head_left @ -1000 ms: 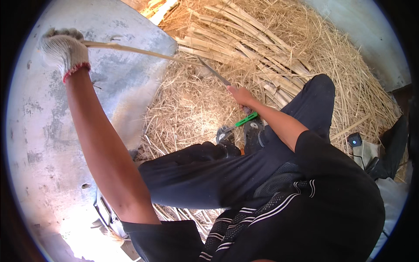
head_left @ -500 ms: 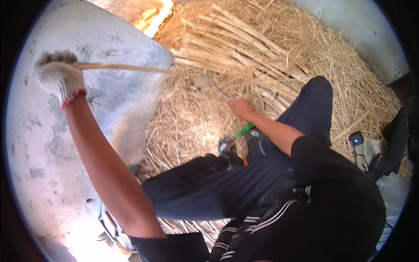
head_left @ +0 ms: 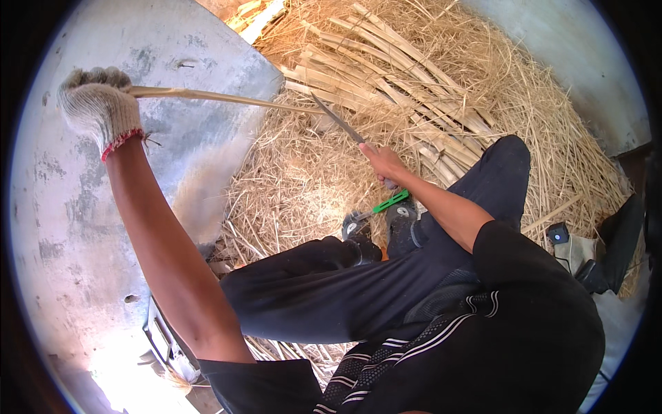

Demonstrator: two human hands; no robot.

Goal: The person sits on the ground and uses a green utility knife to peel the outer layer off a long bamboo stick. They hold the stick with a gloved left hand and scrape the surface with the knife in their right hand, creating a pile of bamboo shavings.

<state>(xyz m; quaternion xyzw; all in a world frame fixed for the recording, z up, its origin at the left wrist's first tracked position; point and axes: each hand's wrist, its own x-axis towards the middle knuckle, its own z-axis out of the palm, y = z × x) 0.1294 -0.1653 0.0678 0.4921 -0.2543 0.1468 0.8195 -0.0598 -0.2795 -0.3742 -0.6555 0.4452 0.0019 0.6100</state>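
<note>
Left to right. Left hand (head_left: 100,103), gloved, at 10 o'clock over the grey slab (head_left: 76,207): fingers curled tight round the near end of the strip (head_left: 221,98). Vs half a second ago it sits slightly higher in view, but the slab shifted too, so part of that is head motion. Grip unchanged.

Strip: runs from the left hand toward 12 o'clock, thin, slight bow, past the slab's edge and over the shavings (head_left: 296,172). Same piece in all three frames.

Knife (head_left: 343,124): at 12 o'clock, tip up-left, blade crossing the strip's far end. Was smeared half a second back, sharp now, so its speed in view has dropped. Touching or just passing over: can't tell.

Right hand (head_left: 383,164), bare, between 1 and 2 o'clock: closed round the knife handle, butt poking out below. Butt hidden last frame, visible now.

Green tool (head_left: 391,201), 3 o'clock of centre by the feet: more of it uncovered since the last frame. Neither hand on it.

Stack (head_left: 407,76), 1 o'clock: no visible change.

My read: between or late in a stroke, piece not swapped, both grips kept.
</note>
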